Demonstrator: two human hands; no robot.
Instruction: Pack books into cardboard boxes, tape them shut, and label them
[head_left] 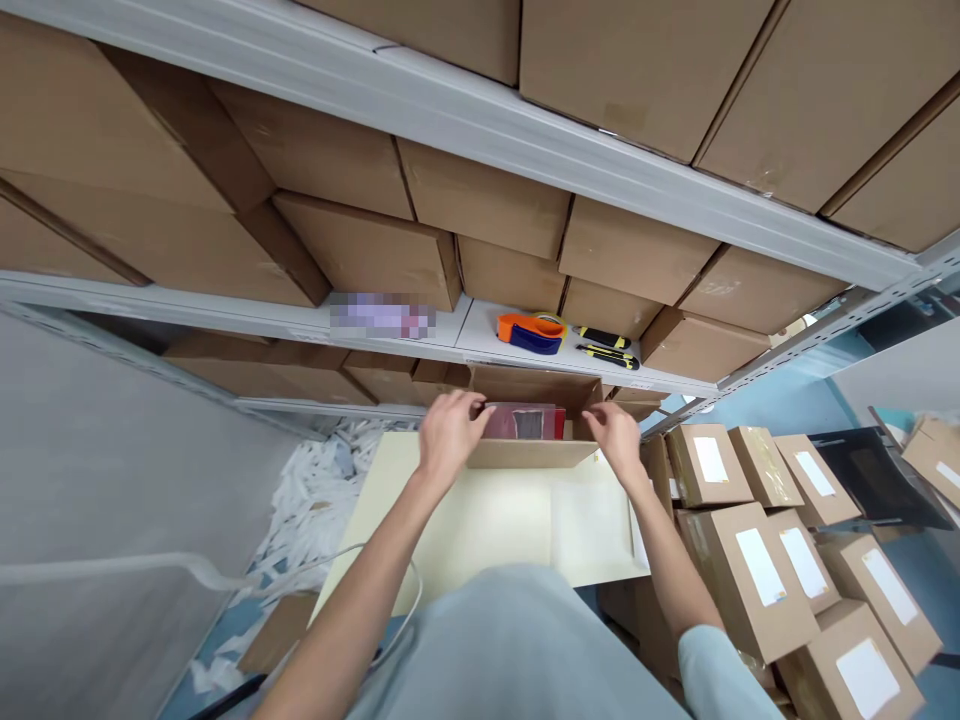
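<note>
In the head view, the red packet (502,424) lies in the open box (529,456), at twelve o'clock on the counter (495,515). The left hand (448,432), at the box's nine, and right hand (616,440), at its three, curl inward; whether either pinches, I cannot tell. Placing or adjusting the packet seems under way; the next move calls for clearing the walls.

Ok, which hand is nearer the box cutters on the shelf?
Right. The right hand is below the box cutters in view; the left hand is farther off, below and left.
</note>
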